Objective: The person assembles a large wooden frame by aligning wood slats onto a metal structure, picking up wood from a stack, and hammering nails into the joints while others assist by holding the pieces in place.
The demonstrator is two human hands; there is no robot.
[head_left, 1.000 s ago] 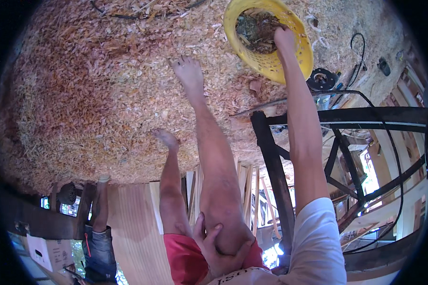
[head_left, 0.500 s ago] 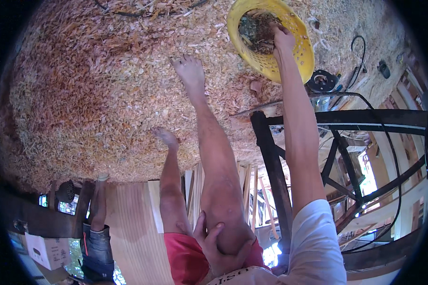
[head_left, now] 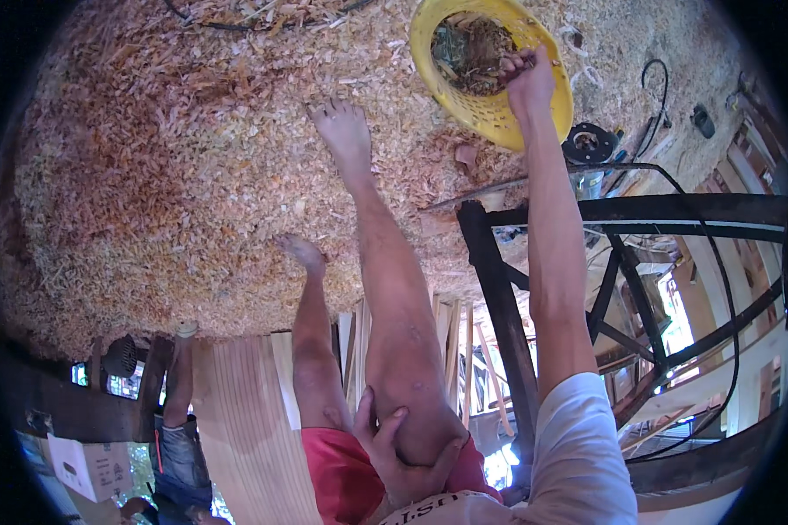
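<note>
Basket (head_left: 481,114), yellow, flared and perforated, lay at the upper right on a thick bed of pale and reddish wood shavings (head_left: 193,175), its wide mouth toward the viewer and part of its rim cut off by the picture's edge. Brown, loose debris (head_left: 477,74) covered its bottom; much of the sloping inner wall was bare, with small flecks on it, so the vessel was judged only partly filled. The bare right hand (head_left: 531,83) reached over the near side of the rim, fingers curled beside the debris; whether any material was pinched in them could not be told. The bare left hand (head_left: 404,464) gripped no object and rested with fingers spread on the person's bent right knee (head_left: 420,411). Handling at the vessel appeared under way rather than finished, and the floor around it was covered with loose material lying outside. To the right stood a black, angular, braced frame (head_left: 495,293); between it and the vessel lay a tool with a black, round plate (head_left: 576,149).
</note>
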